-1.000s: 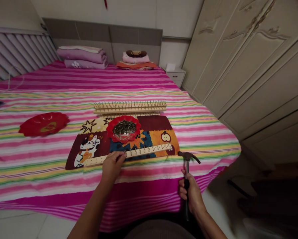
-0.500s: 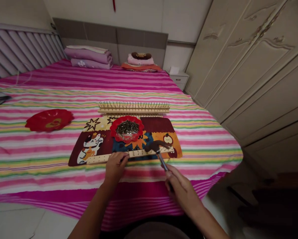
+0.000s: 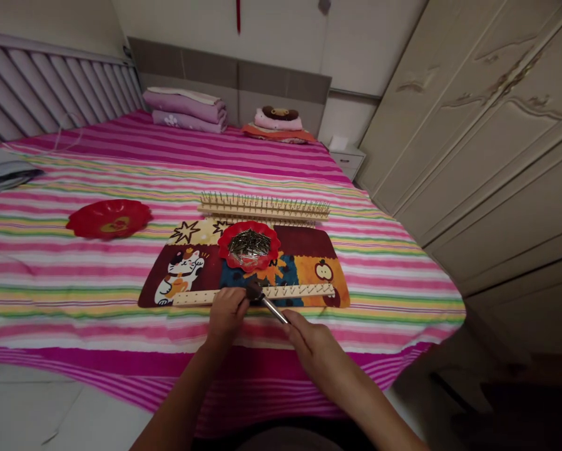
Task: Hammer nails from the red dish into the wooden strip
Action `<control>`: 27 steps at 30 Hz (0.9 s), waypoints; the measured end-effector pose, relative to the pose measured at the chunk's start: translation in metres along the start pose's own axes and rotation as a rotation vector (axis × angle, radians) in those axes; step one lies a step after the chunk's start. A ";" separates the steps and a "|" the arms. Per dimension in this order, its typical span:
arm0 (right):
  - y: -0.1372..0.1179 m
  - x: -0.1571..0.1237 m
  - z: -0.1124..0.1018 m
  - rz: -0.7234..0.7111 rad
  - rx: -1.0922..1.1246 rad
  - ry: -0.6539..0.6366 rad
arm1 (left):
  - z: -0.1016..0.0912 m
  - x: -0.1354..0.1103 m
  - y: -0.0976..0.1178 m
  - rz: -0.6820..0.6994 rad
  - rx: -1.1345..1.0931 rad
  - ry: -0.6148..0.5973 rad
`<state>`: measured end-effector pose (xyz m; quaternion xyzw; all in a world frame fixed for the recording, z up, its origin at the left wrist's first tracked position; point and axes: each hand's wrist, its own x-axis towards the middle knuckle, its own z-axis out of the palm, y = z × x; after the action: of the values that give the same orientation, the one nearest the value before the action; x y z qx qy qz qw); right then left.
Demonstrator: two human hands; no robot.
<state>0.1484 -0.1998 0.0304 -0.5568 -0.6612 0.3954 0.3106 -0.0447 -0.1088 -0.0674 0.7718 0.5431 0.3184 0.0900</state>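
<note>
A pale wooden strip [image 3: 300, 291] studded with a row of nails lies across a colourful cartoon mat [image 3: 191, 269] on the striped bed. My left hand [image 3: 225, 315] rests on the strip near its middle, fingers pinched close at the wood; what they hold is too small to make out. My right hand [image 3: 311, 338] grips a hammer [image 3: 262, 299] by its metal handle. The hammer head sits right beside my left fingertips, over the strip. A red scalloped dish full of loose nails [image 3: 248, 244] stands just behind the strip.
Several finished nail-studded strips [image 3: 265, 207] are stacked behind the dish. A second red dish [image 3: 108, 218] lies to the left. Folded bedding [image 3: 186, 108] sits at the headboard, a grey cloth [image 3: 4, 170] at far left, wardrobe doors [image 3: 487, 125] to the right, bed edge near me.
My right hand swung the hammer from the bed's right front edge leftward and down until its head reached the strip by my left fingers. The view shifted slightly right.
</note>
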 end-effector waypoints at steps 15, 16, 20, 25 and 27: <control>0.108 -0.050 -0.023 0.576 0.987 0.738 | -0.016 0.012 0.000 -0.073 -0.042 0.185; 0.115 -0.051 -0.021 0.586 1.013 0.740 | -0.022 0.020 -0.001 -0.109 0.004 0.193; 0.132 -0.052 -0.010 0.568 1.032 0.770 | -0.037 0.067 0.000 -0.221 0.284 0.061; 0.136 -0.052 -0.008 0.567 1.027 0.778 | -0.029 0.112 0.011 -0.317 0.535 -0.199; 0.137 -0.052 -0.009 0.573 1.035 0.780 | -0.024 0.120 0.014 -0.331 0.578 -0.262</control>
<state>0.2329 -0.2397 -0.0831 -0.5908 -0.0566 0.4968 0.6332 -0.0230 -0.0121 0.0052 0.7011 0.7123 0.0308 -0.0128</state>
